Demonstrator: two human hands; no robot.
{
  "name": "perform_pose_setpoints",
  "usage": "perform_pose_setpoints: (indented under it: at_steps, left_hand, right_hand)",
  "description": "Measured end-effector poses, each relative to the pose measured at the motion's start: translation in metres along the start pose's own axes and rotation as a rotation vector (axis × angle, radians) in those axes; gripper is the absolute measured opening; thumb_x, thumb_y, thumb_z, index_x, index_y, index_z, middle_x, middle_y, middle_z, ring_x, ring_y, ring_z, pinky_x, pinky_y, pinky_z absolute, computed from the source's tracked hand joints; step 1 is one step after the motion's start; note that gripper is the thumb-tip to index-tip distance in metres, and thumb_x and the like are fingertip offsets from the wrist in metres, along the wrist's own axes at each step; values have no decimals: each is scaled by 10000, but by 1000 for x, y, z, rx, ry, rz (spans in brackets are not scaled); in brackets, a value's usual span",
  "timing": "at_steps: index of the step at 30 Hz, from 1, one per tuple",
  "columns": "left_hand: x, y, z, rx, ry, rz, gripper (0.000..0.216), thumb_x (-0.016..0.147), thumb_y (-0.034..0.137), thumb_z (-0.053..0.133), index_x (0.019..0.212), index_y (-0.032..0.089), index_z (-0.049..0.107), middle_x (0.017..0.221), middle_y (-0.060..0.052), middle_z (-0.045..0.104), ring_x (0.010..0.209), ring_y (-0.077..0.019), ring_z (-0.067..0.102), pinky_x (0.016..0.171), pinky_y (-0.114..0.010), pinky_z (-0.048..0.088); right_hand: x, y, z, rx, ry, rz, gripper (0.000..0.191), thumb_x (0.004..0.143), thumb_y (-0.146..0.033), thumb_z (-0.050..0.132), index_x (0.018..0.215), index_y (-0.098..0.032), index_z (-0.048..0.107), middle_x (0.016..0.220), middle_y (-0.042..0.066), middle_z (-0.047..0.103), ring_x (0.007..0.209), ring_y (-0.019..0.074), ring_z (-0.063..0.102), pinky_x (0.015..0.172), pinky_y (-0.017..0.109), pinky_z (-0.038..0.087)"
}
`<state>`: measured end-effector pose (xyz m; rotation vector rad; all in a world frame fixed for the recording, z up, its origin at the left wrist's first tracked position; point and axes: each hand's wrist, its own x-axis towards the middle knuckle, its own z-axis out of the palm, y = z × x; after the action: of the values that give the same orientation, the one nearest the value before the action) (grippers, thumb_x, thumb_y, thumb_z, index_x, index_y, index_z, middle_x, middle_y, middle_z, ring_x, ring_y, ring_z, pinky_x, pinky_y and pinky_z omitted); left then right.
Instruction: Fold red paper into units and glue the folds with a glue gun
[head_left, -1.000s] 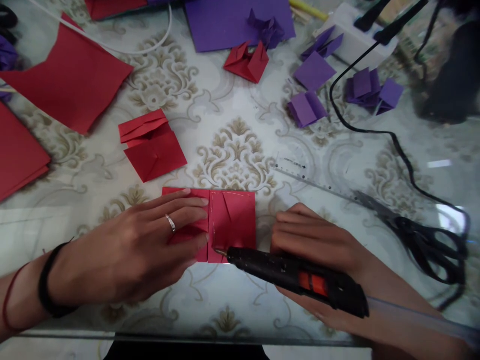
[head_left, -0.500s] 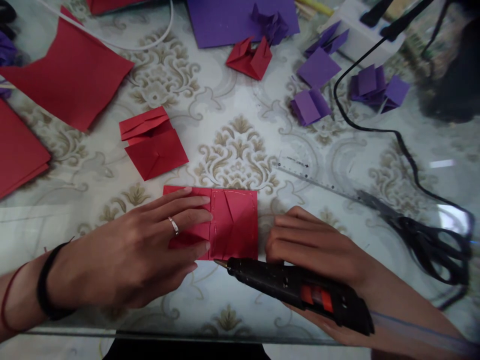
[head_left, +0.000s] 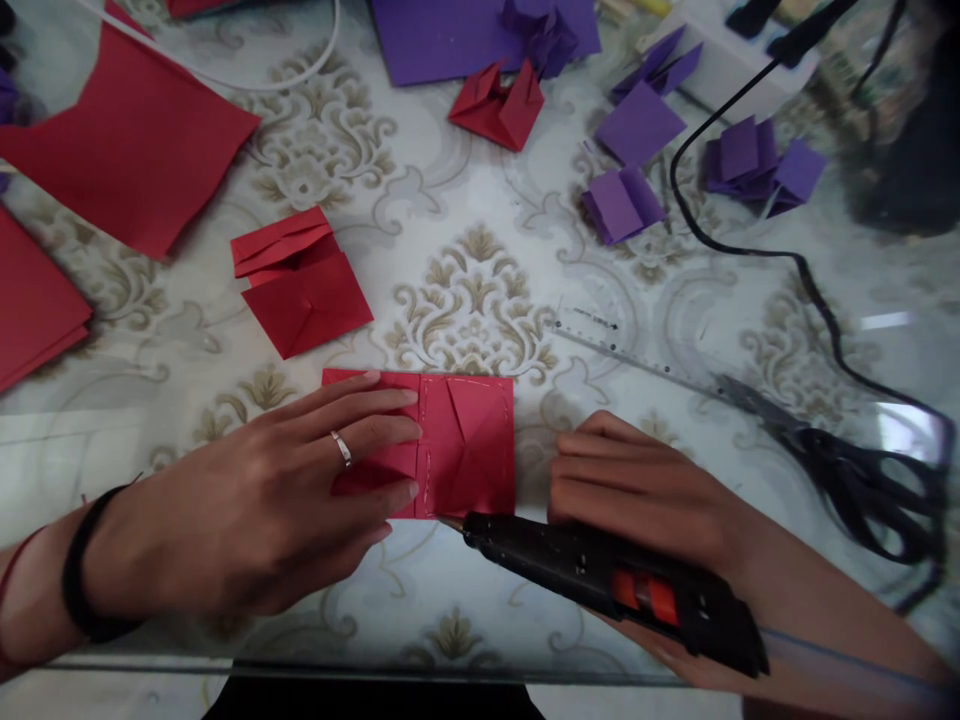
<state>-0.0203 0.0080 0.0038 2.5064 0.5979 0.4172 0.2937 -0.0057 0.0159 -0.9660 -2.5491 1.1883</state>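
My left hand (head_left: 262, 500) lies flat with fingers stretched out, pressing the left half of a folded red paper piece (head_left: 469, 445) on the glass table. A ring shows on one finger. My right hand (head_left: 645, 495) is wrapped round a black hot glue gun (head_left: 607, 585) with an orange trigger. The gun's metal tip sits at the bottom edge of the red piece, at the end of a thin glue line running down its middle crease.
Another folded red piece (head_left: 300, 285) lies behind my left hand, large red sheets (head_left: 127, 140) at far left. Purple sheet (head_left: 450, 40), purple folded bits (head_left: 622, 200) and a red folded shape (head_left: 499, 105) sit at the back. Clear ruler (head_left: 607, 345), black scissors (head_left: 862, 480) and black cord (head_left: 750, 255) are right.
The glue gun's tip has slid slightly right and off the red piece's bottom edge. My left hand stays pressed on the paper. The camera view shifted a little.
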Motion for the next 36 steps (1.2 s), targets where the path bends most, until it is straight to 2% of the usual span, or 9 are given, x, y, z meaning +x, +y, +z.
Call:
perform_pose_setpoints:
  at_steps: [4,7,13,16,20,26,29,32,36]
  left_hand:
    - [0,0,0,3,-10,-5,180,998,159,587,1148,194,680,1370,-111,666,1409,-288,568,1226,-493,488]
    - [1,0,-1,1,-6,-5,168,1000,159,580,1132,184,680,1370,-120,665,1407,-288,571,1234,-488,477]
    - [0,0,-1,-6,-12,-1,190,989,150,610,1165,169,680,1374,-130,663,1408,-297,571,1221,-475,485]
    - [-1,0,0,-3,-8,2,202,992,152,607,1176,177,685,1392,-126,657,1415,-293,568,1222,-470,484]
    - [-2,-1,1,3,-9,-4,210,996,151,605,1186,179,689,1423,-124,642,1436,-289,549,1226,-459,477]
    - [-4,-2,1,-7,5,-3,195,992,175,614,1165,185,704,1413,-120,652,1421,-293,566,1225,-462,479]
    - [-6,-2,2,-22,10,-10,210,980,176,627,1175,193,705,1423,-116,649,1424,-295,565,1228,-469,480]
    - [-7,-4,4,-17,19,9,218,975,192,634,1184,196,697,1436,-117,634,1420,-299,565,1230,-482,477]
    - [-8,-5,7,-6,27,27,217,980,177,620,1185,177,693,1431,-136,619,1418,-306,558,1241,-501,460]
  right_hand:
    - [-2,-2,-8,13,-19,29,179,774,-67,558,776,-234,495,688,-28,555,636,167,540,700,363,376]
    - [-5,1,-11,1,-18,40,193,740,-56,563,750,-229,478,665,-45,544,612,148,539,711,355,388]
    - [-12,7,-21,26,-31,68,177,774,-147,583,730,-244,442,658,-51,560,605,165,562,721,374,406]
    - [-16,9,-25,33,-24,45,218,854,-176,585,736,-264,425,647,-45,575,611,193,589,703,383,411]
    - [-20,13,-29,44,8,10,224,907,-222,642,776,-281,470,662,-38,600,638,207,623,720,383,454]
    - [-20,18,-35,112,-61,41,90,940,-190,668,938,-265,619,811,0,649,742,180,617,670,331,479]
    - [-13,17,-29,147,91,70,103,940,-156,693,924,-244,643,821,11,636,732,165,591,652,313,469]
    - [1,12,-18,116,274,135,183,923,-158,719,808,-225,595,743,-15,573,654,137,534,621,295,444]
    - [19,7,-5,55,345,183,189,914,-188,717,770,-226,601,691,-29,529,650,149,531,643,302,441]
